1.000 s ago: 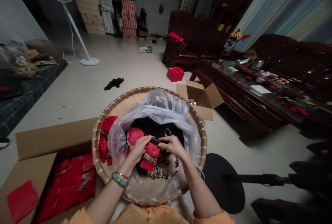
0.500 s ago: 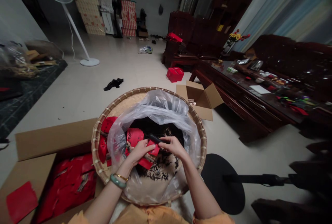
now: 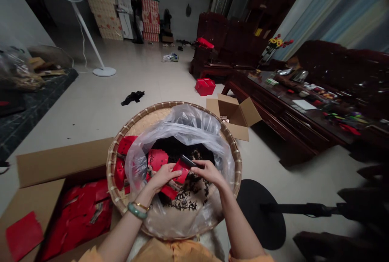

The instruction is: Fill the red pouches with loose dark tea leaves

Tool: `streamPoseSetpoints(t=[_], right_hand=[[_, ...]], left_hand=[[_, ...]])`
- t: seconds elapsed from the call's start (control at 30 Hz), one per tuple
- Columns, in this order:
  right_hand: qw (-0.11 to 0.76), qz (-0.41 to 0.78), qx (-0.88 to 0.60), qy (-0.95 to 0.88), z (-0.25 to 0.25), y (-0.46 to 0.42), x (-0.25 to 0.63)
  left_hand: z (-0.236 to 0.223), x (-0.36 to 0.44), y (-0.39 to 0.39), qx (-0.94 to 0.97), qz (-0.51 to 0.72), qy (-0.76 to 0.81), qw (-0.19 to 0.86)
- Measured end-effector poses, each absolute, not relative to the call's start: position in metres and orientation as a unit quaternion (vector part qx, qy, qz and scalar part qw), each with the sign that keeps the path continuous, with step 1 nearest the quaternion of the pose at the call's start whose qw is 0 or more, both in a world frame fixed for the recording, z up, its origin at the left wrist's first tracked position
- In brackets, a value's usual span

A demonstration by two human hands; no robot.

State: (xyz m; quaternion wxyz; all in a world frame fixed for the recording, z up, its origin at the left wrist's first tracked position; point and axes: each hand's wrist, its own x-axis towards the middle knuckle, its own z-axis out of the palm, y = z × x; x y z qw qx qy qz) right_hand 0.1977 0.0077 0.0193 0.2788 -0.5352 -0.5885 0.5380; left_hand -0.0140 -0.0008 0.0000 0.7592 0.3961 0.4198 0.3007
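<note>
Left hand (image 3: 164, 176), fingers pressed together, holds a folded red paper packet (image 3: 181, 171) inside a clear plastic bag (image 3: 185, 126), above dark loose flakes (image 3: 185, 202). Right hand (image 3: 211, 173), fingers close together, pinches a slim black object (image 3: 188, 161) at the packet's upper corner. The bag lines a round woven bamboo tray (image 3: 170, 107), beside an open cardboard box (image 3: 60, 160) holding red packets (image 3: 86, 209).
</note>
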Motion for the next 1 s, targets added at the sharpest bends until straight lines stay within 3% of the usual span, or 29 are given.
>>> streamPoseSetpoints(t=[0.2, 1.0], right_hand=[[0.259, 0.46, -0.565, -0.634, 0.017, 0.006, 0.183], [0.252, 0.462, -0.543, -0.654, 0.006, 0.004, 0.179]], left_hand=[[0.008, -0.011, -0.003, 0.397, 0.29, 0.437, 0.753], [0.006, -0.007, 0.008, 0.401, 0.389, 0.475, 0.68]])
